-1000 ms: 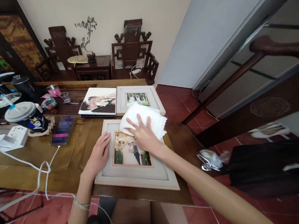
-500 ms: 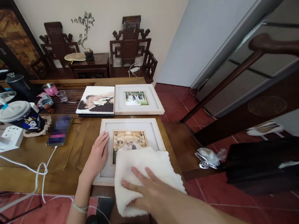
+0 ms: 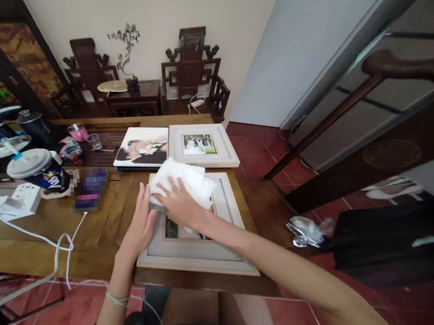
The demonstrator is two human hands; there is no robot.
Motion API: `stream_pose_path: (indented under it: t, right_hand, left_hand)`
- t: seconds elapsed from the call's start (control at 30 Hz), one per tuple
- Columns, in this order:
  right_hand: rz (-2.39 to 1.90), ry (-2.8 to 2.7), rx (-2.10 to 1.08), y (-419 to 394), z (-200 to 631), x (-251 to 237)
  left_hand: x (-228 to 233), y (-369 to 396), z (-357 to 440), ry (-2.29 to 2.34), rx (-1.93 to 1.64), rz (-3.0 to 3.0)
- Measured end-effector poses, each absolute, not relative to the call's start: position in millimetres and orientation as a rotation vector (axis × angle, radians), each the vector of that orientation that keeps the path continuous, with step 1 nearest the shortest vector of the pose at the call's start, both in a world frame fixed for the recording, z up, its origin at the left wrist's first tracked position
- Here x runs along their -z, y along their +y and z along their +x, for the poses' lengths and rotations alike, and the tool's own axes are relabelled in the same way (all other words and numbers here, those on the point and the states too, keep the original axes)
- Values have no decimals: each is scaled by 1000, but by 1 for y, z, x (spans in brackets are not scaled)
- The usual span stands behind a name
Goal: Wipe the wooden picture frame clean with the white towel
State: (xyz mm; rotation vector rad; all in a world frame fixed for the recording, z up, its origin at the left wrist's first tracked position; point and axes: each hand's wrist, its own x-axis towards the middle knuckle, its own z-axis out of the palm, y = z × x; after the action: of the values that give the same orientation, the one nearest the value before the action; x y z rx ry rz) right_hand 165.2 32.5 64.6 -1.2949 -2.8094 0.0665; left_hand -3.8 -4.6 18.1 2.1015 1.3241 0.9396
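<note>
On the brown wooden table, wiping the pale square picture frame: right hand flat, pressing the fluffy white cloth near its top; left hand open, steadying its edge. Next, probably a soft sweep across the glass.

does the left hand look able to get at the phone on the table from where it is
Probably yes. The left hand lies flat on the near picture frame's left edge, and the phone lies just to its left on the table, with bare wood between them; only a thin white cable runs nearby.
</note>
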Motion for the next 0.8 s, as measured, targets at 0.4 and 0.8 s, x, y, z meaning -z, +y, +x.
stream_pose_path:
  t: [0.4, 0.8]
  right_hand:
    - [-1013, -3079, -436, -77, 187, -86]
    - [-865, -2965, -535, -71, 193, -87]
  left_hand:
    - [-13, -5, -3, 1364, -944, 2086]
    - [6, 6, -1, 1421, -1006, 2244]
